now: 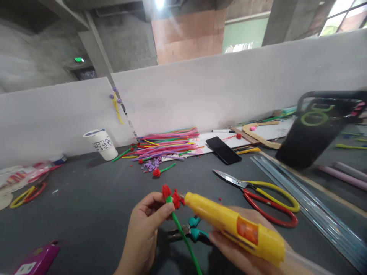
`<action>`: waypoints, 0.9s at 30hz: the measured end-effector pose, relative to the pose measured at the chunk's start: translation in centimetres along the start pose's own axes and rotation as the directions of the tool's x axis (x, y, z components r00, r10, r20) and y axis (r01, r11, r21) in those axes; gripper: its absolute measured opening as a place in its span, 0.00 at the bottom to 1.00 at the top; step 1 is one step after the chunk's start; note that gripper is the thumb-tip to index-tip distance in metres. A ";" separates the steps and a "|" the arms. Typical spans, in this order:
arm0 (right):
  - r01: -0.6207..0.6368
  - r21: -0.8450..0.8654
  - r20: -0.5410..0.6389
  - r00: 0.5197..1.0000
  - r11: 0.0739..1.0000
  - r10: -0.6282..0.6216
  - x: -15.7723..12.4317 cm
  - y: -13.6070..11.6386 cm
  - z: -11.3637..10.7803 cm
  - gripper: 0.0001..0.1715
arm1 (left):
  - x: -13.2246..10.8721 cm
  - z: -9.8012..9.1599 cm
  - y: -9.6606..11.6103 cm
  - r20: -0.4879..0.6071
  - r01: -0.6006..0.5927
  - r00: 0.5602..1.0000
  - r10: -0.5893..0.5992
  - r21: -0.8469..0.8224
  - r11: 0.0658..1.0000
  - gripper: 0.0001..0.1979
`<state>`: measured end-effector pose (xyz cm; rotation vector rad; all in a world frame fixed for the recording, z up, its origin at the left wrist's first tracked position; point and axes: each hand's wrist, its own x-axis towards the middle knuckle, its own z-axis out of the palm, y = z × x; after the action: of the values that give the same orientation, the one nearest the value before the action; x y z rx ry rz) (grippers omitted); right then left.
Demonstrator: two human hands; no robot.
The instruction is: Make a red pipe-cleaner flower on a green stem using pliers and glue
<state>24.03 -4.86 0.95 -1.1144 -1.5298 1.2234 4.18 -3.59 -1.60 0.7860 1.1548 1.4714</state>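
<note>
In my left hand [147,219], thumb and fingers pinch a pipe-cleaner flower [183,235] with a green stem and a red tip. My right hand [243,244] is wrapped round a yellow glue gun [229,221], its nozzle pointing left at the flower. Red fuzzy pieces [177,199] lie right by the nozzle; I cannot tell whether the nozzle touches them. Teal-handled pliers [190,230] rest on the table below, partly behind the stem. Scissors [258,193] with one yellow and one red handle lie open to the right.
Behind my hands are a finished-looking red flower [156,173], purple bits [153,164], a pile of pipe cleaners [169,145] and a phone [223,150]. A white cup [101,144] stands left. Clear glue sticks [309,206] and a black stand [312,130] are right; a purple object [38,259] lies front left.
</note>
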 end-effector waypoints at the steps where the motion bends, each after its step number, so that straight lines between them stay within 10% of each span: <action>1: -0.023 0.009 -0.022 0.999 1.000 0.023 0.0 0.0 0.0 0.14 | -0.1 0.0 0.2 0.015 0.022 1.000 -0.021 -0.045 0.999 0.08; 9: -0.222 0.134 -0.050 0.972 0.966 0.231 1.0 0.9 1.9 0.12 | -1.7 0.8 0.1 0.289 0.217 0.941 -0.176 -0.117 0.969 0.09; 27: -0.235 0.322 0.066 0.972 0.917 0.226 1.4 1.7 3.4 0.07 | -1.7 0.8 -0.5 0.346 0.220 0.920 -0.184 -0.069 0.973 0.07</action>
<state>20.61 -4.06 -1.08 -1.0772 -1.1788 1.5942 5.48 -5.05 -1.61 0.7840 0.8613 1.1615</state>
